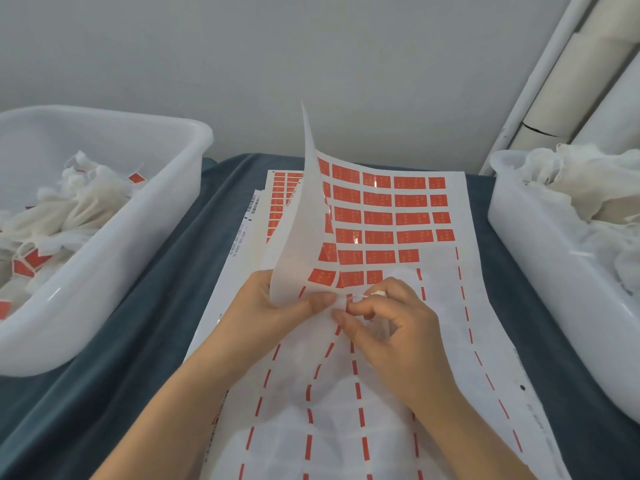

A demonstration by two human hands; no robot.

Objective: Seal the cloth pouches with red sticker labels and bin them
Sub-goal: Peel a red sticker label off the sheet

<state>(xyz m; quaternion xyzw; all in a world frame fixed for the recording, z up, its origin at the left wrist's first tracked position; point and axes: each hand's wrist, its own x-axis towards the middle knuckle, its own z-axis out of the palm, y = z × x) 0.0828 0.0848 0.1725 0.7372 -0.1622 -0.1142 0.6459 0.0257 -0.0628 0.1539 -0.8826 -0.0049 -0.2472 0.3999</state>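
Left hand (277,306) pinching up the curled sticker sheet (398,216) edge on the tabletop (166,271). Right hand (394,320), fingers (349,323) curled, nipping something small at that edge; what, cannot tell. Pouch bins (131,244) either side.

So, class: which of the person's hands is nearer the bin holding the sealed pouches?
Left. The left hand lies on the side of that bin; the right hand is farther, across the sticker sheet.

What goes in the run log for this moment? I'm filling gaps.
left hand holds lifted sticker sheet | right hand pinches label | left bin: sealed pouches
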